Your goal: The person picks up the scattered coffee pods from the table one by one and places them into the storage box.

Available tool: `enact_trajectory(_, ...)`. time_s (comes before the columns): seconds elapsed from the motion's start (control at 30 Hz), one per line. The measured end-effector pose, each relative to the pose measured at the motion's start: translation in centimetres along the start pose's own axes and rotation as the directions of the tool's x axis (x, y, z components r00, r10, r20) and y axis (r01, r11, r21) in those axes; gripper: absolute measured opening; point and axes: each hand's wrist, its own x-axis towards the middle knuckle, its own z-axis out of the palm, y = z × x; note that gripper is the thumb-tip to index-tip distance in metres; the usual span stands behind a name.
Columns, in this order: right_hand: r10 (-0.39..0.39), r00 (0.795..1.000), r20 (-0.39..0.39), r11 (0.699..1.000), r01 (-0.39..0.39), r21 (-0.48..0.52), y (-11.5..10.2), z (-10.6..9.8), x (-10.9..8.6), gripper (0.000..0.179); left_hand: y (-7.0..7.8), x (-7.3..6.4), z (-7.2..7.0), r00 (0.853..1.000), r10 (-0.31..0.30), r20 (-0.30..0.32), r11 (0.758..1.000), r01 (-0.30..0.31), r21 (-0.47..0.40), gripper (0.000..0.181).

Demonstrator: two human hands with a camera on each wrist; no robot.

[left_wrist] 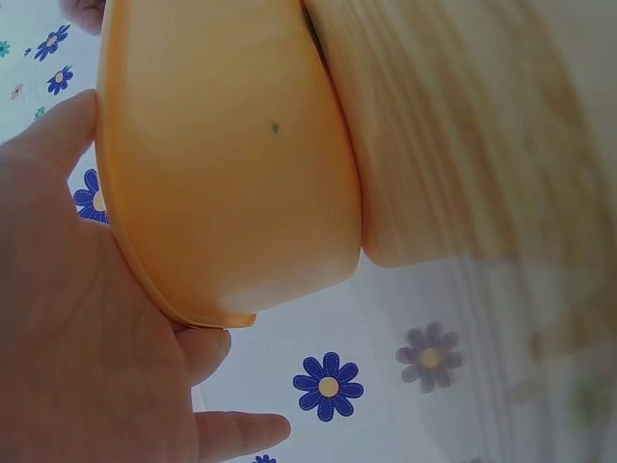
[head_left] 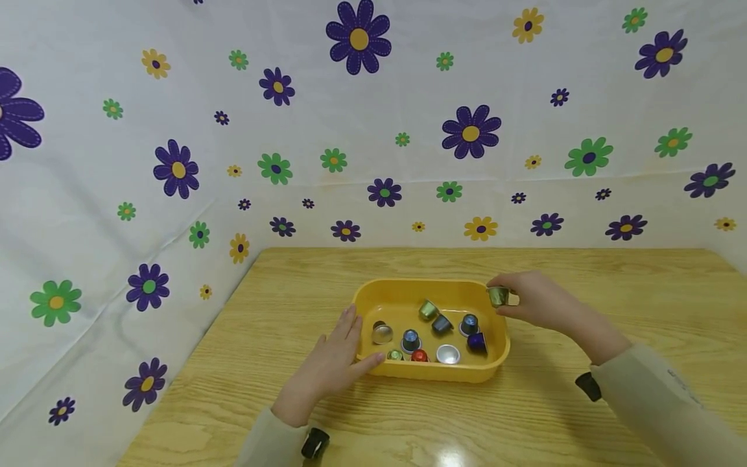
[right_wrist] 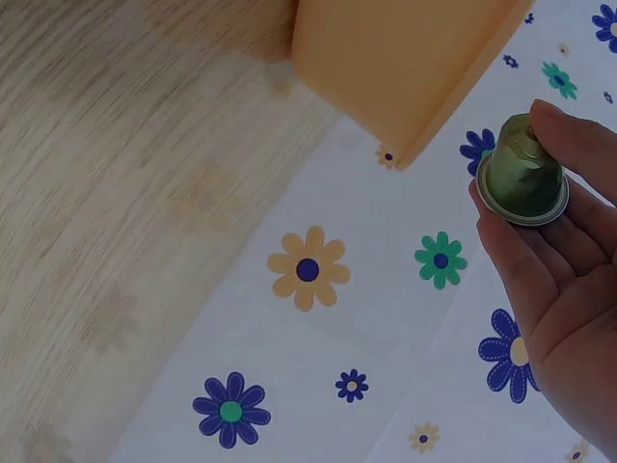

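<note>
My right hand point(head_left: 537, 299) pinches a green coffee capsule point(head_left: 498, 296) just above the right end of a yellow plastic tray point(head_left: 432, 371). The right wrist view shows this capsule point(right_wrist: 523, 174) between thumb and fingers, its wide rim toward the palm side. Against the tray's left front corner rests my left hand point(head_left: 329, 357), fingers fairly straight and thumb along the front rim. Inside the tray lie several capsules, among them a light green one point(head_left: 428, 310), a red one point(head_left: 419, 356), a dark blue one point(head_left: 476, 342) and a grey one point(head_left: 441, 324).
The tray stands on a wooden table point(head_left: 280, 305). A white cloth point(head_left: 373, 117) printed with flowers hangs behind the table and along its left side. A black band piece point(head_left: 315, 443) sits at my left wrist, another point(head_left: 588, 386) at my right.
</note>
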Motion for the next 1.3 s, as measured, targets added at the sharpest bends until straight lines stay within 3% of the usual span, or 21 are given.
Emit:
enact_trajectory(0.63, -0.149, 0.988, 0.034, 0.989, 0.149, 0.009, -4.3, 3.3, 4.1, 0.033, 0.1, -0.2, -0.2, 1.0, 0.011, -0.003, 1.0, -0.011, -0.004, 0.086)
enact_trajectory(1.0, -0.195, 0.98, 0.052, 0.981, 0.193, 0.027, -6.1, 4.5, 5.8, 0.035, 0.2, -0.2, -0.3, 1.0, 0.005, 0.003, 1.0, -0.005, -0.004, 0.085)
enact_trajectory(1.3, -0.148, 0.986, 0.078, 0.988, 0.144, 0.049, -6.9, 4.9, 6.6, 0.036, 0.1, -0.1, -0.2, 1.0, 0.012, 0.001, 1.0, -0.012, 0.001, 0.085)
